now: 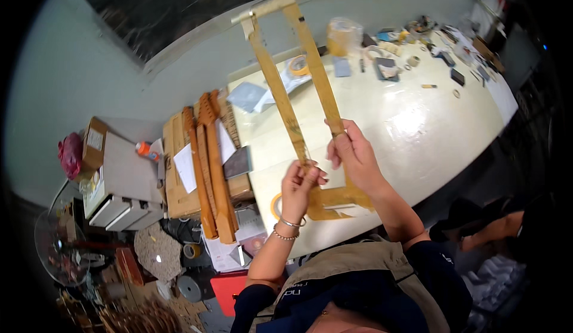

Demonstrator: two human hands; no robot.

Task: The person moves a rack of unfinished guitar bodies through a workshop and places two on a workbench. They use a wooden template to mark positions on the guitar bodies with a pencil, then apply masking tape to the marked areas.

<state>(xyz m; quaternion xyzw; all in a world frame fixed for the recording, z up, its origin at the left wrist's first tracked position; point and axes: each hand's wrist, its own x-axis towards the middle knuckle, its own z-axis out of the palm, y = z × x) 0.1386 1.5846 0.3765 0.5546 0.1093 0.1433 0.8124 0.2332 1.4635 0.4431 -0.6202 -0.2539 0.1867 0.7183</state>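
A long, narrow tan frame (280,94) of two parallel strips joined by a crosspiece at its far end is held up over the pale table. The strips look like wood or tape-covered board; I cannot tell which. My left hand (300,181) pinches the left strip near its lower end. Around the right strip, my right hand (353,151) is closed, with its thumb along the near side. A wide tan piece with ragged, torn-looking edges (334,202) shows below my hands; whether it belongs to the frame is unclear. A yellow tape roll (276,205) lies beside my left wrist.
Several guitar necks (216,175) lie on cardboard left of the white table (412,148). An orange tape roll (298,65) and plastic bags sit at its far side, with small tools and blocks (457,77) at the far right. Another person's arm (492,231) shows at right.
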